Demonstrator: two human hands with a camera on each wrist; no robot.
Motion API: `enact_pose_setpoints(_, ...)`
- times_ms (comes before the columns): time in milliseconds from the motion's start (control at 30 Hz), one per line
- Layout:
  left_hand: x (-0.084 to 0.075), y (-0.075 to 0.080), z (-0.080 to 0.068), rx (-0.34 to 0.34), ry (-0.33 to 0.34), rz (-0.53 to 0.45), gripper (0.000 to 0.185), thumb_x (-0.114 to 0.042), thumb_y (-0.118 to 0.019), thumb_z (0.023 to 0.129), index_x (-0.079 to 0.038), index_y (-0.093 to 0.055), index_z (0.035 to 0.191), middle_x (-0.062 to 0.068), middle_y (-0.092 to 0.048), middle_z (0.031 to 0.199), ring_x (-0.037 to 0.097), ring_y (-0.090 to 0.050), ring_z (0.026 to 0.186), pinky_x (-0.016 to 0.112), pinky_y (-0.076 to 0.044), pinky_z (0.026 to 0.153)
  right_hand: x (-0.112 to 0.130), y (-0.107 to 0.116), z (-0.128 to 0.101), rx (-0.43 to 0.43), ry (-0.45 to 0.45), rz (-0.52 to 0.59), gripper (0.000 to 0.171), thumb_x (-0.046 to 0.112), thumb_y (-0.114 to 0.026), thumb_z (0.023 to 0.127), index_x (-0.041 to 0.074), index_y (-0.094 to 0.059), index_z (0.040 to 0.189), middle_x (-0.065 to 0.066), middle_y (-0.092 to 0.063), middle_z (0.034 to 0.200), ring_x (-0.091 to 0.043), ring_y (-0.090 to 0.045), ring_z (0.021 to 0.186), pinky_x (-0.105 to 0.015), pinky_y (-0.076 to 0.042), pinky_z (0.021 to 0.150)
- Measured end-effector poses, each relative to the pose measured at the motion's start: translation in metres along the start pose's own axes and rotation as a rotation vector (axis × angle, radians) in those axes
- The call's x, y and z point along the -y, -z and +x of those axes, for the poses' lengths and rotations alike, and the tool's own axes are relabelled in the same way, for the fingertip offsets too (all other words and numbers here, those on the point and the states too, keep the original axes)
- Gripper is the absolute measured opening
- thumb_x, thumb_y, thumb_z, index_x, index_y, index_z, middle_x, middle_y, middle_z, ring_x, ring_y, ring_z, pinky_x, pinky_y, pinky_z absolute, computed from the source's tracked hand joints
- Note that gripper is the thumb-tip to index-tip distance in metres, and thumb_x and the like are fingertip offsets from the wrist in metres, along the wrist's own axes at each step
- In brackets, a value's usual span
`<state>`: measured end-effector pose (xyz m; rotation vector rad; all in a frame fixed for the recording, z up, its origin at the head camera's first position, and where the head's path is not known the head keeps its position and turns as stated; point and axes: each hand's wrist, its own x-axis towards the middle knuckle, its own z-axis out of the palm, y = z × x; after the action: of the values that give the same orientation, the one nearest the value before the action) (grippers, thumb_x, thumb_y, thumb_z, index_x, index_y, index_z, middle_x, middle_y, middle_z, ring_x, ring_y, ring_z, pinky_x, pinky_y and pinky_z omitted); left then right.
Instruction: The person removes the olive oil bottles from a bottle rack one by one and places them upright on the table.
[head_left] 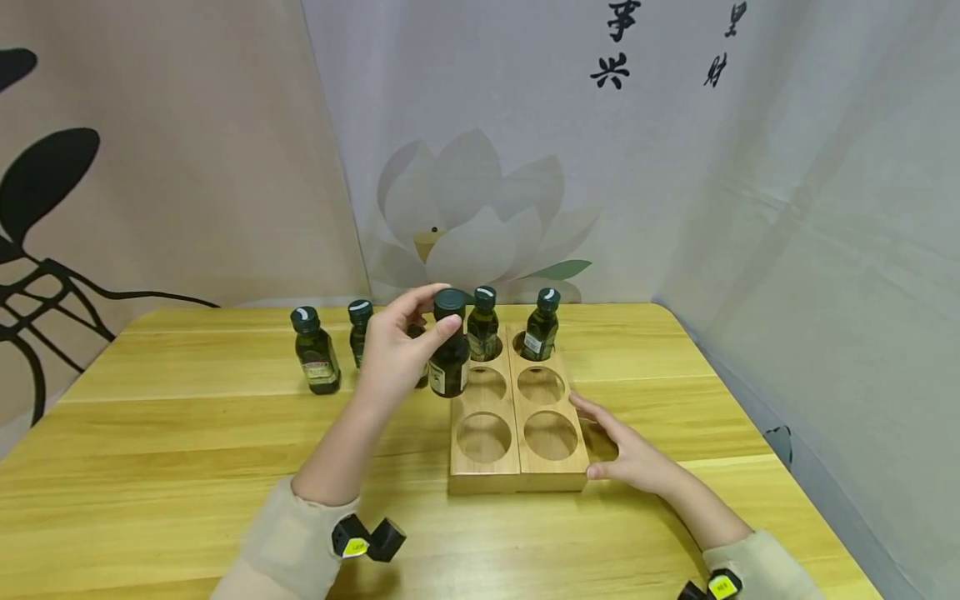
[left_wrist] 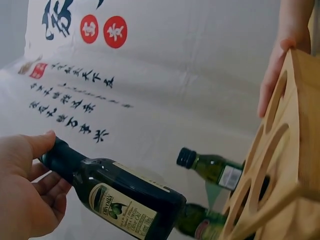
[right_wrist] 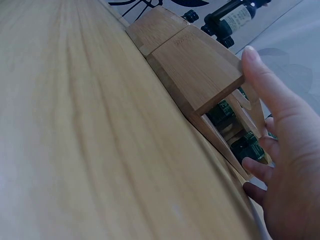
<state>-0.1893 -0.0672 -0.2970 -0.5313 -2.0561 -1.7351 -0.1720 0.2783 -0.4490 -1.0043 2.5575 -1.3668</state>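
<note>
My left hand pinches a small dark olive oil bottle by its neck and cap, holding it up at the left side of a wooden rack with round holes. In the left wrist view its olive label faces the camera. At the rack's right side, my right hand rests with thumb at the front corner and fingers along the side. Two bottles stand in the rack's back holes: one at back left and another at back right. The middle and front holes hold nothing.
Left of the rack, an olive oil bottle stands on the wooden table. Another bottle is partly behind my left hand, and one more is mostly hidden there. A printed cloth hangs behind the table.
</note>
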Motion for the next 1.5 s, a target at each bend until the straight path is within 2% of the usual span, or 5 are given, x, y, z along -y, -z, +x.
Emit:
enact_pose_setpoints(300, 0.003, 0.024, -0.004, -0.019, 0.034, 0.044, 0.035, -0.011, -0.072, 0.087, -0.005, -0.065, 0.12, 0.01, -0.062, 0.099, 0.017, -0.051, 0.088, 0.034, -0.041, 0.079, 0.001, 0.0, 0.0, 0.003, -0.011, 0.018, 0.095, 0.059, -0.067, 0.08, 0.021, -0.02, 0.154, -0.008, -0.026, 0.154, -0.04, -0.033, 0.132, -0.067, -0.025, 0.1)
enact_pose_setpoints(667, 0.016, 0.044, -0.013, -0.03, 0.054, 0.065, 0.035, -0.013, -0.07, 0.089, -0.006, -0.064, 0.122, 0.009, -0.063, 0.103, 0.019, -0.053, 0.085, 0.022, -0.048, 0.068, 0.004, -0.001, 0.0, 0.002, -0.017, 0.024, 0.096, 0.06, -0.067, 0.08, 0.02, -0.021, 0.154, -0.008, -0.026, 0.155, -0.041, -0.032, 0.133, -0.067, -0.024, 0.1)
enact_pose_setpoints(1067, 0.043, 0.046, -0.024, -0.02, 0.075, 0.08, 0.035, -0.008, -0.071, 0.087, 0.0, -0.064, 0.121, 0.012, -0.062, 0.095, 0.016, -0.054, 0.084, 0.024, -0.045, 0.07, 0.001, -0.001, 0.0, -0.001, -0.004, 0.015, 0.094, 0.058, -0.067, 0.081, 0.019, -0.021, 0.154, -0.011, -0.027, 0.154, -0.044, -0.032, 0.132, -0.068, -0.024, 0.099)
enact_pose_setpoints(1267, 0.054, 0.044, -0.03, 0.01, 0.105, 0.102, 0.036, -0.009, -0.072, 0.086, -0.002, -0.064, 0.121, 0.013, -0.064, 0.1, 0.018, -0.053, 0.087, 0.028, -0.041, 0.075, 0.002, -0.002, 0.0, 0.001, -0.022, 0.027, 0.095, 0.059, -0.067, 0.08, 0.022, -0.02, 0.154, -0.008, -0.027, 0.154, -0.042, -0.032, 0.132, -0.067, -0.024, 0.099)
enact_pose_setpoints(1500, 0.067, 0.042, -0.034, 0.031, 0.156, 0.146, 0.039, -0.014, -0.072, 0.087, -0.004, -0.063, 0.124, 0.012, -0.063, 0.103, 0.021, -0.052, 0.086, 0.028, -0.041, 0.071, 0.002, -0.001, 0.0, -0.004, -0.018, 0.028, 0.095, 0.062, -0.066, 0.079, 0.022, -0.021, 0.154, -0.009, -0.027, 0.154, -0.042, -0.033, 0.131, -0.067, -0.025, 0.099)
